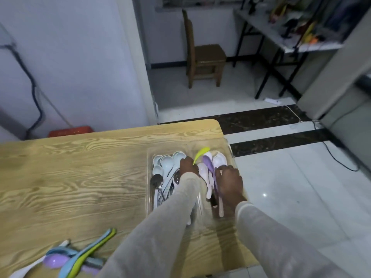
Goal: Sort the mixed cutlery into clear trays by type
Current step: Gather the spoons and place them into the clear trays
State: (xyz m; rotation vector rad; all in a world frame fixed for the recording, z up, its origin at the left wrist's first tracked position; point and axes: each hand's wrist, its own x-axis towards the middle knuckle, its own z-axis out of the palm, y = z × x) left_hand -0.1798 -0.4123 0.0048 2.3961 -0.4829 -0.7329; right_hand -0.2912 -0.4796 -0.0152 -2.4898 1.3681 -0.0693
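Two clear trays sit side by side at the table's right end. The left tray (149, 157) holds pale blue spoons (167, 160) and metal spoons (157, 182). The right tray (227, 146) holds white, pink and purple spoons (208, 164). My left hand (187, 165) is between the trays and holds a yellow-green spoon (200, 154) by its handle, bowl up. My right hand (229, 182) reaches down into the right tray, fingers curled over the spoon handles there. A mixed pile of spoons (76, 257) lies at the table's near left.
The wooden table (80, 173) ends just right of the trays, above tiled floor. A red crate (70, 131) stands behind the table. Further back are a wooden chair (202, 55) and a cluttered folding table (281, 31).
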